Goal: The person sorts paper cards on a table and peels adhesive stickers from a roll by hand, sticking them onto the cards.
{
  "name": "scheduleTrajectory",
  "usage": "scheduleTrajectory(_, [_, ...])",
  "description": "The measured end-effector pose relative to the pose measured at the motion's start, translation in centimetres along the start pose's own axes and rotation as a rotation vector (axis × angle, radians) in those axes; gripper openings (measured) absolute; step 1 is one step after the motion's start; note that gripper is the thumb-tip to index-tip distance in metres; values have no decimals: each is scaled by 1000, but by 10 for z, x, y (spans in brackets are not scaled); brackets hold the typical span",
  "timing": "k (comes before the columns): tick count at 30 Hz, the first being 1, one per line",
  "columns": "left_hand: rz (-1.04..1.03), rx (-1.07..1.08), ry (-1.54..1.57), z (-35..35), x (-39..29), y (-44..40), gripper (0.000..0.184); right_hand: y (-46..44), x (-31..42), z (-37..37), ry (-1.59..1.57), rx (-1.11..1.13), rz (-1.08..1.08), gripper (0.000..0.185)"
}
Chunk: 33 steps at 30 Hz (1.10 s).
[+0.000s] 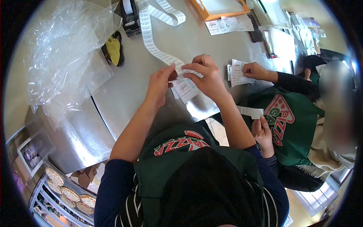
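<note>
We see both hands meeting at the near end of a printed label strip point(146, 32) – the left hand point(160, 81) grasps it between thumb and fingers, likely to steady it. The right hand point(207, 73) has thumb and forefinger at that same end, but we cannot tell whether they are pinched on a label or slightly apart. The strip trails over the metal surface point(123, 89) toward a black holder point(131, 24), with enough slack, we judge, to avoid pulling. A pile of printed cards point(187, 90) lies just below our fingers, probably to keep it within easy reach; our hands partly hide it.

To the left, loose clear plastic bags point(68, 49) crowd the surface beside a yellow-and-black object point(113, 50). Beyond, printed slips point(229, 25) lie by an orange-edged box point(207, 14). On our right, a co-worker's hand point(255, 72) touches another stack of cards point(238, 73), while their other hand point(263, 132) holds a white strip point(252, 112) – close to our forearm, limiting elbow room.
</note>
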State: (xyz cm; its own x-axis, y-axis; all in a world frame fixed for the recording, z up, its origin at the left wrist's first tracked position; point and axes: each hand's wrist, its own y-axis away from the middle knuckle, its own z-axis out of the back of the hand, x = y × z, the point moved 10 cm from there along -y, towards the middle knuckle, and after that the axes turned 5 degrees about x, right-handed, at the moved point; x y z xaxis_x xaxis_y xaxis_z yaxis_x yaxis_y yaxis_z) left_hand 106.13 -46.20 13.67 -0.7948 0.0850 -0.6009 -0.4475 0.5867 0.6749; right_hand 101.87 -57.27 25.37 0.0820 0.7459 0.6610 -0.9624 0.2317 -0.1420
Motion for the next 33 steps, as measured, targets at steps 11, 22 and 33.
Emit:
scheduleTrajectory(11, [-10, 49, -82, -9, 14, 6, 21, 22, 11, 6, 222, -95, 92, 23])
scheduleTrajectory(22, [84, 16, -126, -12, 26, 9, 22, 35, 13, 6, 270, -124, 113, 17])
scheduleTrajectory(33, [-417, -186, -634, 18, -8, -5, 19, 43, -44, 18, -122, 97, -138, 13])
